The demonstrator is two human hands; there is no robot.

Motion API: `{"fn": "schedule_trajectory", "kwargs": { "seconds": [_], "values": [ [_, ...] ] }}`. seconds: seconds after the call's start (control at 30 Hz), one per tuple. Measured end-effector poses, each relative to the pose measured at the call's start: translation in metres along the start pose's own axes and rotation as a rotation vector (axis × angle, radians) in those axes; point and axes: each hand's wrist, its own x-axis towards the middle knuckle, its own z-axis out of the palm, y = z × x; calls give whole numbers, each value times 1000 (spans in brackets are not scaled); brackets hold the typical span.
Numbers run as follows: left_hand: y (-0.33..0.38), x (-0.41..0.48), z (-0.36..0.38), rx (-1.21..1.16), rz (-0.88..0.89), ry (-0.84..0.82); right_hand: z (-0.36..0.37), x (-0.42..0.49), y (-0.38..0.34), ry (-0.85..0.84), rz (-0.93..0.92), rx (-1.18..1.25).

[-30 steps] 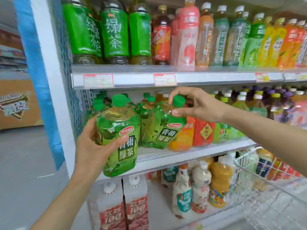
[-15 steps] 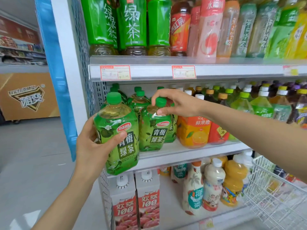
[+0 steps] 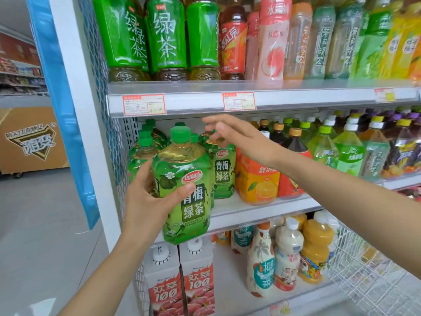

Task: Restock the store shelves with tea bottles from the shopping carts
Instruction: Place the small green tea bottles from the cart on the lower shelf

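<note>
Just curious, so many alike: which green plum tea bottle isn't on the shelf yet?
The nearest bottle, gripped by the left hand, in front of the middle shelf; the other green bottles stand on it.

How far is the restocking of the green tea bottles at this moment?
Done: one green plum tea bottle stands at the front of the middle shelf, the open right hand just over its cap. In hand: the left hand grips a second bottle in front of the shelf edge. Left: shelving it; what the wire cart holds is unclear.
</note>
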Motion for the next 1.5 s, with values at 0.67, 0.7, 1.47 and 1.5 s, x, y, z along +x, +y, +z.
{"fn": "schedule_trajectory", "kwargs": {
  "seconds": [0.67, 0.7, 1.47, 1.5],
  "values": [
    [-36, 50, 84, 851, 382, -93, -34, -50, 33, 179, -22, -93],
    [-37, 53, 80, 920, 430, -69, -34, -49, 35, 189, -12, -90],
    [-66, 72, 36, 1290, 483, -173, -15, -9, 75, 255, 69, -172],
    [-67, 72, 37, 1293, 483, -170, -15, -8, 78, 258, 78, -175]
  ]
}}
